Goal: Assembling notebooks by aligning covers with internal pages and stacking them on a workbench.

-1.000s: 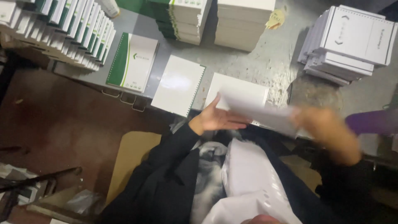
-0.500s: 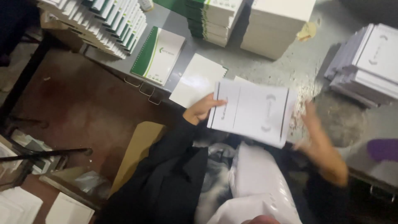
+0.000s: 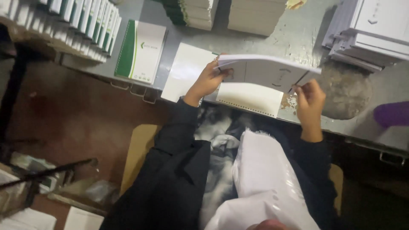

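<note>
No container in view; goods lie loose on the grey table [image 3: 298, 32]. My left hand [image 3: 207, 81] and right hand [image 3: 310, 97] each pinch an end of a white sheet bundle [image 3: 266, 70], fingers closed on it. It is raised just above a punched sheet [image 3: 249, 98], long axis running left-right, nearly level.

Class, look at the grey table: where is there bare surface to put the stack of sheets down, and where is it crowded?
Bare table shows between the far paper stacks and the booklets at right, down to the round worn patch. Crowded: the near edge holds the green-edged notebook and white sheet; both hands hold the stack there.
</note>
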